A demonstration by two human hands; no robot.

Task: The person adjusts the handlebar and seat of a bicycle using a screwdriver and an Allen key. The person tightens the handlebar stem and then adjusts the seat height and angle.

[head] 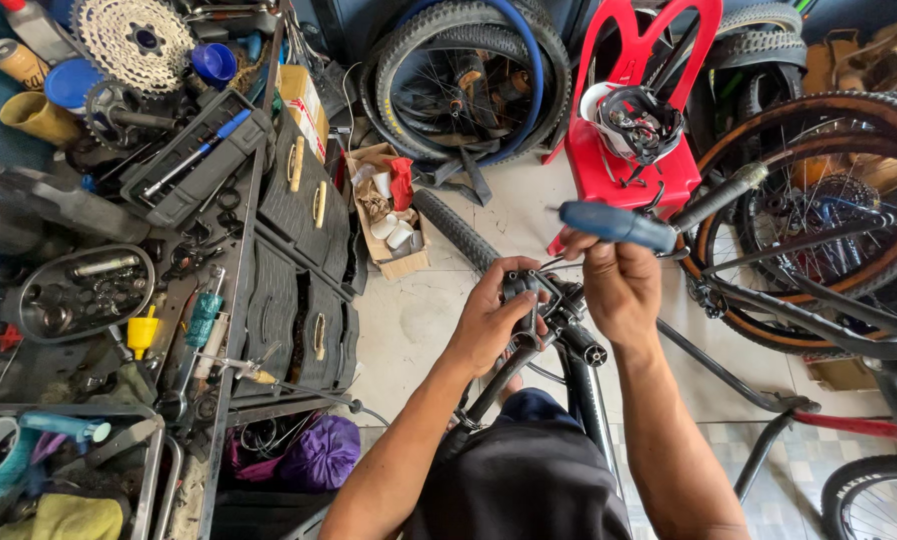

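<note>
Clearly Both Hands at the Handlebar Stem

You are looking down at your two bare forearms, which meet at a black bicycle handlebar stem (554,305) near the middle of the view. Your left hand (494,320) is wrapped around the near-left side of the stem, fingers curled closed over the dark clamp. Your right hand (619,285) sits just right of the stem, closed around a screwdriver with a blue handle (614,225); the handle pokes up and to the left above your knuckles, and its thin shaft runs down toward the stem. Whether the tip touches a bolt cannot be seen.

Right of the stem, a bicycle wheel with a tan-walled tyre (819,210) leans by the dark frame. Above the stem stands a red plastic chair (634,150) carrying a helmet (634,120). Well left of the stem, a black tool cabinet (299,260) is strewn with tools, and a silver cassette of sprockets (134,40) lies at its far end.
</note>
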